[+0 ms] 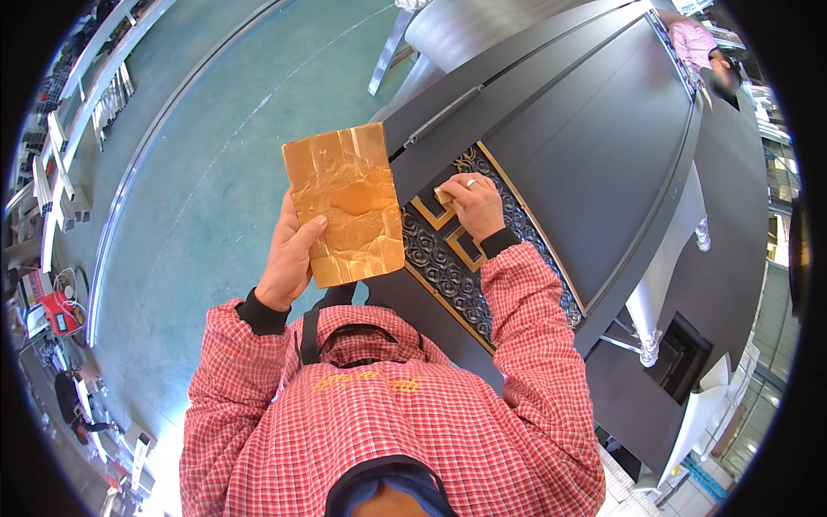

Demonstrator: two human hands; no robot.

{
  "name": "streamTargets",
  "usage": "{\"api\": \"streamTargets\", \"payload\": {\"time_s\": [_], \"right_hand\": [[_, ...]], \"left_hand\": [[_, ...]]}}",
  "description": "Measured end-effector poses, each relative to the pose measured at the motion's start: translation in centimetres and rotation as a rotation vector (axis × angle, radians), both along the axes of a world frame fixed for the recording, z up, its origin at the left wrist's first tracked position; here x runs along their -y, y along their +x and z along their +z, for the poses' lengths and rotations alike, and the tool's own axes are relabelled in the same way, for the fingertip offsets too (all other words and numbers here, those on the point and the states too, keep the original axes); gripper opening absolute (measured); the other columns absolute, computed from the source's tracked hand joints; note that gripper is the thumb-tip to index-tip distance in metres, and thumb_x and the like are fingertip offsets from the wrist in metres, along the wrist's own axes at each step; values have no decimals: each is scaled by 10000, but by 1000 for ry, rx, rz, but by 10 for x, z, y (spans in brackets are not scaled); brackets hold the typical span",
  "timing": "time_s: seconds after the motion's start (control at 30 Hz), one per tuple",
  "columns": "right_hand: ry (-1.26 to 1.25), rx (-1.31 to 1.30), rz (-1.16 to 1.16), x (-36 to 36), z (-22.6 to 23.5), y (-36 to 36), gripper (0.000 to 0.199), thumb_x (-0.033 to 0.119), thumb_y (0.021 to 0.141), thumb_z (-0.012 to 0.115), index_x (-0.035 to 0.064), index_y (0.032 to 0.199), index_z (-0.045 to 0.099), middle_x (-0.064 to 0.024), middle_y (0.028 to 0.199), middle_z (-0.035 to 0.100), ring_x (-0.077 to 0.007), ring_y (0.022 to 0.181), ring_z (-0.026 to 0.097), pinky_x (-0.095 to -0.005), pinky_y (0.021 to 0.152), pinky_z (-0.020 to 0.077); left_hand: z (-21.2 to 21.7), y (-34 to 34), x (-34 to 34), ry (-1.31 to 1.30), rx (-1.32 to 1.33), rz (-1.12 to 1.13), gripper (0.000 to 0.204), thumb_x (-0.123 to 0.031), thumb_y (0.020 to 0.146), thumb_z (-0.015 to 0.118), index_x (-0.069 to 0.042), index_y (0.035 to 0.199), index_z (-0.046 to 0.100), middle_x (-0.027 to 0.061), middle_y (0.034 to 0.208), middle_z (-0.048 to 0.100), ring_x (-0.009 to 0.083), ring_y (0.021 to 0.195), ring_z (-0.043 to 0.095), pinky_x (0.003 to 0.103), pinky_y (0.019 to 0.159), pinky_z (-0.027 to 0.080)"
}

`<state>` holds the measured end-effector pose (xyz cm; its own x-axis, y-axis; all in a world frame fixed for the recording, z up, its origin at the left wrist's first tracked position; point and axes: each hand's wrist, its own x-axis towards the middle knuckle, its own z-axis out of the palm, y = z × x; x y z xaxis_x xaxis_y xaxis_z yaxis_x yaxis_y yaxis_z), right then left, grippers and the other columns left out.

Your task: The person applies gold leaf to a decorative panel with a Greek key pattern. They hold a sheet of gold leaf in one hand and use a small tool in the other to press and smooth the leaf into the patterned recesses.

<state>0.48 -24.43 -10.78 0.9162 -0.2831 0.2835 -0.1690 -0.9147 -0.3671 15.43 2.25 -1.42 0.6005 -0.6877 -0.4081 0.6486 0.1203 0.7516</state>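
Observation:
My left hand (293, 250) grips a flat gold-coloured sheet (349, 159) by its lower left edge, the thumb lying on its face. The sheet is creased, with a smooth orange-gold patch in its middle. My right hand (478, 207), a ring on one finger, pinches a small tan pad (443, 196) against a raised gold angular motif (428, 212). A second gold motif (466, 249) lies just below the right hand, partly behind the wrist. Both motifs sit on a dark door panel with black scroll relief (439, 269), edged by gold strips (538, 237).
The large dark door (586, 112) stretches away to the upper right, with a metal handle (444, 116) near its left edge. Another person (693, 43) is at the far end. Metal profiles (56, 172) and a red device (62, 312) lie at the left.

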Motion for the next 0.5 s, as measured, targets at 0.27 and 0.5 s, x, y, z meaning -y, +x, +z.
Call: {"api": "streamTargets", "payload": {"time_s": [0.27,0.5], "right_hand": [[-31,40,-99,15,0,4,165,38,733,625,136,863,655,-20,874,620,-252,882,582,-379,810,465],[11,26,-258,24,-1,2,209,49,712,640,121,908,636,-45,903,619,-274,887,585,-397,801,473]], "left_hand": [[-3,-3,2,-6,16,12,563,14,920,434,-69,1437,225,111,1373,438,205,1217,498,355,989,455],[-3,-3,2,-7,18,-5,555,7,925,428,-73,1436,226,110,1367,445,211,1201,512,362,978,466]]}}
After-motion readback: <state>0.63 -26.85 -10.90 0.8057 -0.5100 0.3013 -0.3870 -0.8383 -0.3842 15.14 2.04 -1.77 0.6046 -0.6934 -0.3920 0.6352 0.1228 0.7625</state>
